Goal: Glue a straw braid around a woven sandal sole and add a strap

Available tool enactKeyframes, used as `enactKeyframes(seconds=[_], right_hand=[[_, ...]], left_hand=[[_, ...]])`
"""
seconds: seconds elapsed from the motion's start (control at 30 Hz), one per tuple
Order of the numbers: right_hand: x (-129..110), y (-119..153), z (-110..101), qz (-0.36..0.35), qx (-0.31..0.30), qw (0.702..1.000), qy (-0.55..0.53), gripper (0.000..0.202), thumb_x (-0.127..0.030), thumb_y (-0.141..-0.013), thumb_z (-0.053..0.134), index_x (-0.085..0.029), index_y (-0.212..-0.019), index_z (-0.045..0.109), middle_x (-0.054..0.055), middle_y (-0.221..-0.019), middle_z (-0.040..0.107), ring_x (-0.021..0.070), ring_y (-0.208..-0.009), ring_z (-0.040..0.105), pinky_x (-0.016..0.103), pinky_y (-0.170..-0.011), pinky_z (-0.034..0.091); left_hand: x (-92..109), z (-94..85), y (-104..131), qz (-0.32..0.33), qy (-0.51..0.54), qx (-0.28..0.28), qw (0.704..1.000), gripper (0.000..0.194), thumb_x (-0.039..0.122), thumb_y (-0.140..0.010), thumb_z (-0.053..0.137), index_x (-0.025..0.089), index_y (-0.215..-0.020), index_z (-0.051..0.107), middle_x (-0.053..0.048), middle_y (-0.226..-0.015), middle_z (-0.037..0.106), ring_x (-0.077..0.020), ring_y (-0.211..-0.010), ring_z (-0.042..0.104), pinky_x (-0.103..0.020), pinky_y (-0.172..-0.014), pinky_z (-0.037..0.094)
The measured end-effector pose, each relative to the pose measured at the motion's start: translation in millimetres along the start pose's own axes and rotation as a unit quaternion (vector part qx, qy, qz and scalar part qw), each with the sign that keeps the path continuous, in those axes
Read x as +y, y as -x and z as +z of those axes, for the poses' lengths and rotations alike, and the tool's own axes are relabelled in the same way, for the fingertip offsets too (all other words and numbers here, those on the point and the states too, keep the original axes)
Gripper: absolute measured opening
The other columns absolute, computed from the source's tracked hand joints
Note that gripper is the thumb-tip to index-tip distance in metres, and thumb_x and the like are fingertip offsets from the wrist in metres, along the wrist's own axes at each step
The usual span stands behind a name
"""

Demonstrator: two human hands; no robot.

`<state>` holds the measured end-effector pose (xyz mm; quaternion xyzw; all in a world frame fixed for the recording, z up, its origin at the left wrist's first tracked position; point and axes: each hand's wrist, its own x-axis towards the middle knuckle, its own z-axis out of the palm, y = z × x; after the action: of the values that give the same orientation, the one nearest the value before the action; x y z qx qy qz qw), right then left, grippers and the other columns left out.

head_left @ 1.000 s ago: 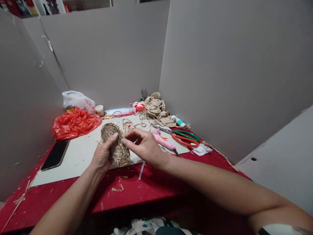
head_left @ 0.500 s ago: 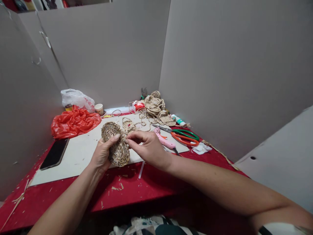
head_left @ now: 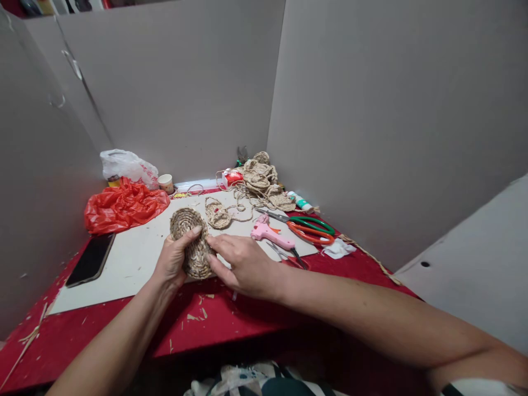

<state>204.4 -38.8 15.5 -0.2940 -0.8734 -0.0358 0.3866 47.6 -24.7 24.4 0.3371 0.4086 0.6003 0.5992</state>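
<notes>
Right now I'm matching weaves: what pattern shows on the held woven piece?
The woven piece shows coiled rows, in the head view.

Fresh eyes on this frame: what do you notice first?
Just left of centre, the coiled woven piece gripped in the left hand, with the right hand at its right edge. Next, the crumpled red plastic bag, back left. Then the pink glue gun and large scissors, right of centre.
</notes>
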Motion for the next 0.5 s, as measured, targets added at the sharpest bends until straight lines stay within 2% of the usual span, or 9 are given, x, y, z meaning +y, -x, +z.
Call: enactKeyframes(seconds=[0.13, 0.23, 0.37, 0.43, 0.5], right_hand=[[2.1, 4.7, 5.7, 0.043, -0.030, 0.998, -0.033, 0.035, -0.030, -0.090, 0.048, -0.008, -0.117, 0.056, 0.016, -0.102, 0.068, 0.0227, -0.095, 0.065, 0.034, -0.083, 0.052], [-0.7, 7.4, 6.8, 0.067, -0.054, 0.996, -0.036, 0.045, -0.032, -0.090, 0.048, -0.002, -0.124, 0.052, 0.020, -0.109, 0.066, 0.0263, -0.098, 0.065, 0.038, -0.085, 0.052], [-5.2, 10.2, 1.2, 0.092, -0.083, 0.992, -0.035, 0.057, -0.034, -0.089, 0.049, 0.001, -0.134, 0.044, 0.022, -0.106, 0.068, 0.0288, -0.092, 0.067, 0.040, -0.080, 0.053], [-4.1, 9.7, -3.0, 0.118, -0.050, 0.989, -0.073, 0.053, -0.035, -0.089, 0.049, -0.002, -0.132, 0.049, 0.019, -0.101, 0.070, 0.0262, -0.086, 0.068, 0.038, -0.077, 0.053], [0.0, 6.5, -6.6, 0.158, 0.016, 0.977, -0.144, 0.042, -0.035, -0.090, 0.048, -0.008, -0.120, 0.061, 0.014, -0.095, 0.072, 0.0218, -0.081, 0.068, 0.034, -0.075, 0.052]], left_hand=[[-2.9, 0.6, -1.5, -0.017, 0.003, 0.014, 1.000, 0.033, 0.022, -0.057, 0.082, 0.012, -0.083, 0.064, -0.003, -0.064, 0.070, -0.0170, -0.052, 0.065, -0.027, -0.052, 0.054], [-3.1, 1.4, -1.7, -0.014, 0.007, 0.015, 1.000, 0.032, 0.020, -0.058, 0.081, 0.012, -0.085, 0.065, -0.003, -0.066, 0.072, -0.0177, -0.054, 0.066, -0.028, -0.054, 0.056], [0.0, 1.7, -2.6, 0.006, 0.023, 0.013, 1.000, 0.029, 0.017, -0.060, 0.080, 0.012, -0.084, 0.065, -0.003, -0.068, 0.072, -0.0179, -0.056, 0.067, -0.029, -0.055, 0.057], [2.4, 1.7, -3.0, 0.004, 0.027, 0.011, 1.000, 0.029, 0.017, -0.060, 0.079, 0.012, -0.085, 0.065, -0.004, -0.068, 0.072, -0.0184, -0.055, 0.067, -0.030, -0.056, 0.058], [4.4, 1.3, -2.9, -0.001, 0.027, 0.011, 1.000, 0.029, 0.018, -0.060, 0.079, 0.011, -0.085, 0.065, -0.005, -0.068, 0.072, -0.0187, -0.055, 0.067, -0.031, -0.057, 0.058]])
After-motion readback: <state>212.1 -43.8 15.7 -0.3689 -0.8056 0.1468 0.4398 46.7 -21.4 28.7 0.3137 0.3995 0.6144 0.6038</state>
